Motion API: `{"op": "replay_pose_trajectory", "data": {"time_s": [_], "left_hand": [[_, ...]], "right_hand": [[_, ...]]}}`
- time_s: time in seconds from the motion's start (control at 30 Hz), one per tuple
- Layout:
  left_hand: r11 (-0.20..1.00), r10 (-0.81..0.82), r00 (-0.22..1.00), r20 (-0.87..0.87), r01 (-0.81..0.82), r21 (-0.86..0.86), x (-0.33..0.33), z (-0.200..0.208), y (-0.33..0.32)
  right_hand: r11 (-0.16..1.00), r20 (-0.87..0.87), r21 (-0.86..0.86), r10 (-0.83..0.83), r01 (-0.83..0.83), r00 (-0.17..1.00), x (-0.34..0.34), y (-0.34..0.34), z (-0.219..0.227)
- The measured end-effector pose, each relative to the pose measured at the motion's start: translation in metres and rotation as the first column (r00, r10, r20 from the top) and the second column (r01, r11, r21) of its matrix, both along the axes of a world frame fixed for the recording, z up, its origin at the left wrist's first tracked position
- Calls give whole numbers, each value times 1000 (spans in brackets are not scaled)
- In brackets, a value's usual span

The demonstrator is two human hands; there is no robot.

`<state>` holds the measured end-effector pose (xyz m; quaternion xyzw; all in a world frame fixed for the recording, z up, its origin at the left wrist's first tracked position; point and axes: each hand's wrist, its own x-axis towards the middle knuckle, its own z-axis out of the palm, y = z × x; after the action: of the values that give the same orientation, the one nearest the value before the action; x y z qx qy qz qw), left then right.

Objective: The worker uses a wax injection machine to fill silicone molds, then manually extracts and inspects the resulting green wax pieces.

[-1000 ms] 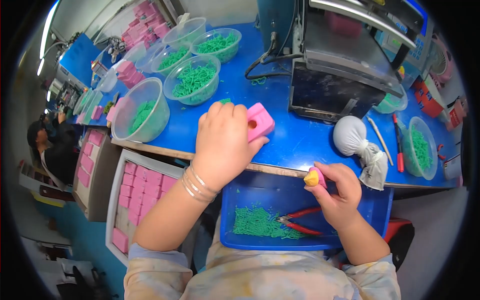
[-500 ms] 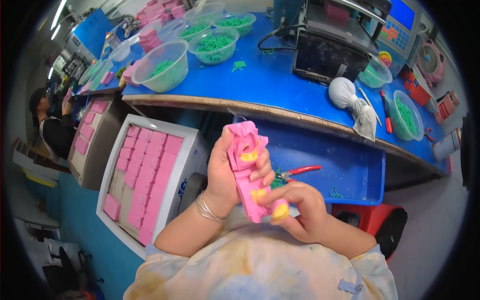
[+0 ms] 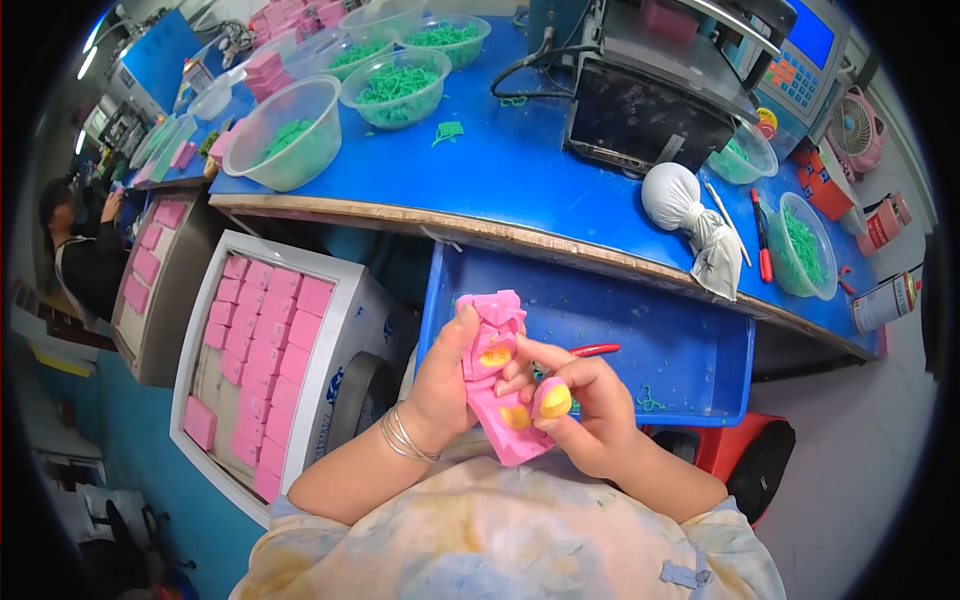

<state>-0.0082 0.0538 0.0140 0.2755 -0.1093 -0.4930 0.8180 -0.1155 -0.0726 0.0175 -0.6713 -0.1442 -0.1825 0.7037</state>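
My left hand [image 3: 438, 385] is closed round a long pink silicone mold [image 3: 512, 447], held up in front of my chest. Yellow patches show in the hollows of its upper and lower parts. Between the fingertips and thumb of my right hand [image 3: 603, 415] is a small pink mold piece with a yellow face [image 3: 553, 401]. That hand's fingers reach against the right side of the long mold. Behind the right hand, the red handle of a pair of pliers [image 3: 597, 350] sticks out over the blue tray [image 3: 640, 300]; the rest is hidden.
On the blue table [image 3: 500, 165] stand clear bowls [image 3: 318, 150] of green pieces, a black machine [image 3: 650, 110] and a white cloth bundle [image 3: 672, 195]. At left, a white-framed case [image 3: 190, 370] holds several pink blocks. A person [image 3: 88, 265] works farther left.
Both hands and the mold have come lower in the picture. My right hand has drawn up against the mold, turning the small piece upright. The view has shifted a little.
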Motion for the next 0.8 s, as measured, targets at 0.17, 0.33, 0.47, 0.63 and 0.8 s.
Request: {"op": "replay_pose_trajectory", "data": {"time_s": [0.17, 0.33, 0.47, 0.63, 0.8], "left_hand": [[995, -66, 993, 97, 57, 86, 2, 5, -10], [946, -147, 890, 431, 0, 323, 0, 18, -7], [877, -63, 32, 998, -475, 70, -3, 19, -5], [846, -72, -307, 949, -522, -105, -6, 23, 5], [824, -82, -410, 908, -541, -170, -10, 23, 11]], "right_hand": [[901, -214, 381, -131, 206, 968, 7, -13, 2], [901, -285, 195, -327, 388, 901, 7, -30, 19], [856, -178, 57, -498, 514, 849, 1, -29, 32], [711, 241, -464, -472, 527, 848, -8, -39, 48], [520, 356, -732, -259, 440, 898, -10, -41, 48]]}}
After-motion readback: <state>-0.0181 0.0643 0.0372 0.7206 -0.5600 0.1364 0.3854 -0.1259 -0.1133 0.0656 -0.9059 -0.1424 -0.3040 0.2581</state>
